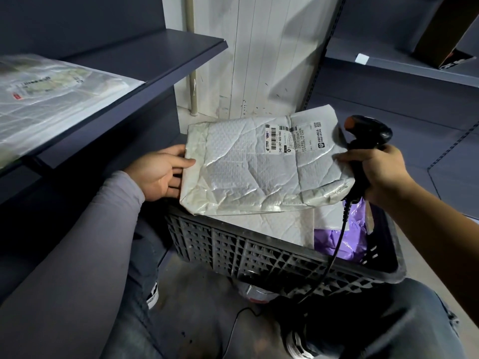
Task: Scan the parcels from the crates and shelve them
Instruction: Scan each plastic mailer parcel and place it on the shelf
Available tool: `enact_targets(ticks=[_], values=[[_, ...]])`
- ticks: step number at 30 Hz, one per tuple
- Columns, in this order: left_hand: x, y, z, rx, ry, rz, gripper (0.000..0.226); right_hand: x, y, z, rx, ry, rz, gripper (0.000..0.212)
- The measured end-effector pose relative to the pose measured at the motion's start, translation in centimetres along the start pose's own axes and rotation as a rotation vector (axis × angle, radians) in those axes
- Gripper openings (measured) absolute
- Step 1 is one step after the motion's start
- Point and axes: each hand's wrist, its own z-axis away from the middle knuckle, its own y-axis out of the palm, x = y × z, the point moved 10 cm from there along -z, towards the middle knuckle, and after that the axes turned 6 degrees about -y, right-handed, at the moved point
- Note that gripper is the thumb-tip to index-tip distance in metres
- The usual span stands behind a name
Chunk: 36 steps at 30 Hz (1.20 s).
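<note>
Nearest the viewer, the dark lattice-walled crate (259, 257) serves as landmark; a black cable hangs across its near wall, and the person's knees flank it. Inside the crate lie a flat white mailer (272, 228) and, toward its right end, a purple plastic bag (337, 242). Held over the crate's far rim is the white bubble mailer (248, 167), label side up. The left hand (160, 174) grips its left edge, thumb on top and fingers beneath. At the crate's right end, the right hand (381, 172) is clenched round the handle of a black handheld scanner (368, 136) with an orange button, one finger touching the mailer's right edge. The mailer looks light, soft and crinkled, its film probably slippery; it would likely sag if held by one corner, so opposite edges suit best. Its label (293, 137) carries barcodes, a QR code and "240-247-A02-060"; smaller print is illegible. Left of the crate, a shelf (145, 60) bears a clear-wrapped parcel (46, 94).
</note>
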Motion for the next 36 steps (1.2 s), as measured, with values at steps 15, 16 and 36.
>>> enact_targets(ticks=[15, 16, 36], values=[[-0.9, 0.2, 0.1, 0.036, 0.029, 0.019, 0.043, 2.3, 0.4, -2.2, 0.02, -0.144, 0.15, 0.026], [-1.1, 0.0, 0.2, 0.021, 0.043, 0.045, 0.045, 2.2, 0.3, -2.2, 0.007, -0.144, 0.141, 0.026], [1.1, -0.4, -0.5, -0.213, -0.045, -0.134, 0.04, -6.5, 7.9, 5.3, 0.274, 0.267, 0.05, 0.021]])
